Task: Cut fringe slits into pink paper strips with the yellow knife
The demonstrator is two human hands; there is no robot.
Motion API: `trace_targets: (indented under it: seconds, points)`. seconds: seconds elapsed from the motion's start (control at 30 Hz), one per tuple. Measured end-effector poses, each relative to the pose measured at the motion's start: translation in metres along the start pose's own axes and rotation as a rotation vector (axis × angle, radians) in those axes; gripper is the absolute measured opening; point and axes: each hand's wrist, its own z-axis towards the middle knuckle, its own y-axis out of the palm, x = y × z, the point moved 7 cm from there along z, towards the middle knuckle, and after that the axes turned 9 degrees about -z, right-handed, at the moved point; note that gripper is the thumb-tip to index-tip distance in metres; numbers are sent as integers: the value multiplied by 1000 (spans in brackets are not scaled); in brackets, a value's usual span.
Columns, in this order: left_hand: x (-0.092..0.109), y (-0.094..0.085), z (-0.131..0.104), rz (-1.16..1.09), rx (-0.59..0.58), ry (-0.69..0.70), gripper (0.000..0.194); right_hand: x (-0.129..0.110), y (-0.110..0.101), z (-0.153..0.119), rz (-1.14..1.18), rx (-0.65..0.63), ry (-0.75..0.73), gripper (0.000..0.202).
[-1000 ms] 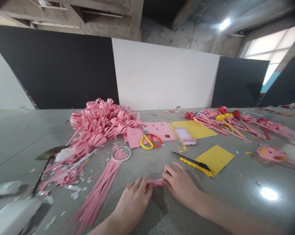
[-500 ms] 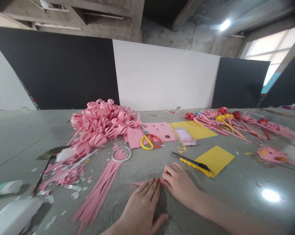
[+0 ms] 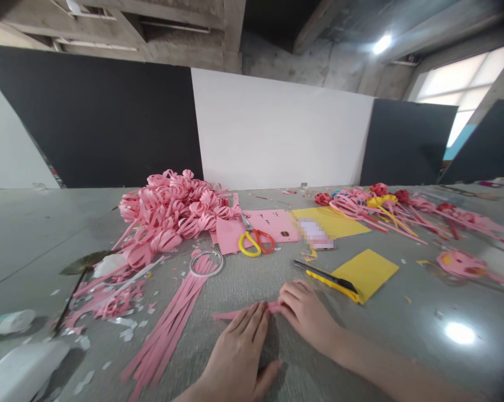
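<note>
A narrow pink paper strip (image 3: 223,316) lies crosswise on the grey tabletop in front of me. My left hand (image 3: 242,349) rests flat on it, fingers stretched out together and thumb apart. Close to its right, my right hand (image 3: 308,312) has its fingers bent and pressed round the strip's other end, which they hide. A short piece of the strip shows between the two hands. Just beyond my right hand are a utility knife (image 3: 327,276) with a black-and-yellow body and a yellow paper sheet (image 3: 371,273).
Left of my hands lie several pink strips (image 3: 174,332) under a roll of clear tape (image 3: 206,263). Farther back are scissors (image 3: 255,241), pink paper (image 3: 230,234), a phone-like blurred object (image 3: 316,233) and a heap of pink paper flowers (image 3: 172,209). More paper flowers (image 3: 377,204) lie right.
My left hand has slid slightly left, and more of the pink strip shows at its left and between my hands. The right hand has hardly moved.
</note>
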Motion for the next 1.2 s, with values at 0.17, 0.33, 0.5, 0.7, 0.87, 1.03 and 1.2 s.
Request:
trace_targets:
  seconds: [0.17,0.33,0.5,0.7,0.87,1.03,1.2]
  points:
    - [-1,2,-1,6,-10,-8,63,1,4,0,-65,-16,9,12]
    - [0,3,-1,10,-21,-4,63,2,5,2,-90,-50,-3,10]
    - [-1,4,0,22,-8,-11,62,3,6,4,-117,-57,-19,10]
    - [0,5,0,7,0,-7,61,3,4,6,-144,-49,-50,11]
    - [0,3,0,-36,-8,-17,62,1,3,6,-156,-47,-59,12]
    - [0,-3,0,-45,-14,-8,64,5,1,6,-152,-43,-24,13]
    - [4,-8,1,-16,-7,61,64,13,1,6,-106,-78,16,21]
